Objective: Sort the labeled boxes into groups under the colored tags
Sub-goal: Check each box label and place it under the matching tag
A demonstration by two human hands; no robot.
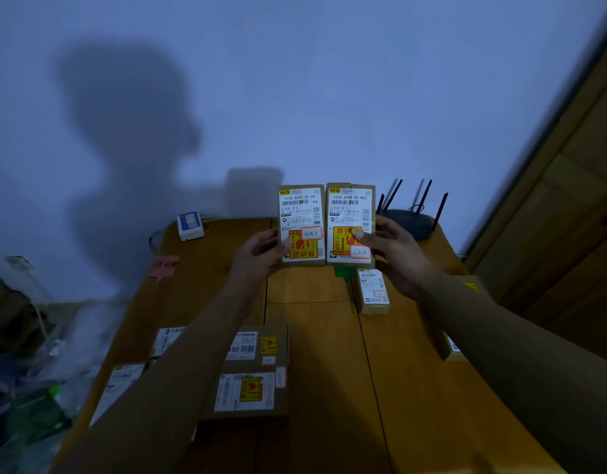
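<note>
Now both hands are holding labeled boxes upright above the tabletop [315, 336], side by side and touching along their long edges. The left hand [261, 256] is gripping the left box [301, 213], its fingers [285, 243] closed on the lower left edge with the thumb lying across the label. The right hand [394, 248] is gripping the right box [350, 213], its fingers closed on the lower right edge, thumb on the yellow sticker. Each box is standing with its long axis vertical, label facing the camera, barcode end up. Just below the right fingers, a green tag [343, 272] and a small box [374, 291] are lying on the tabletop; beyond the left fingers, a pink tag [165, 265] is lying. Nearer the wrists, more boxes [251, 371] are lying flat.
</note>
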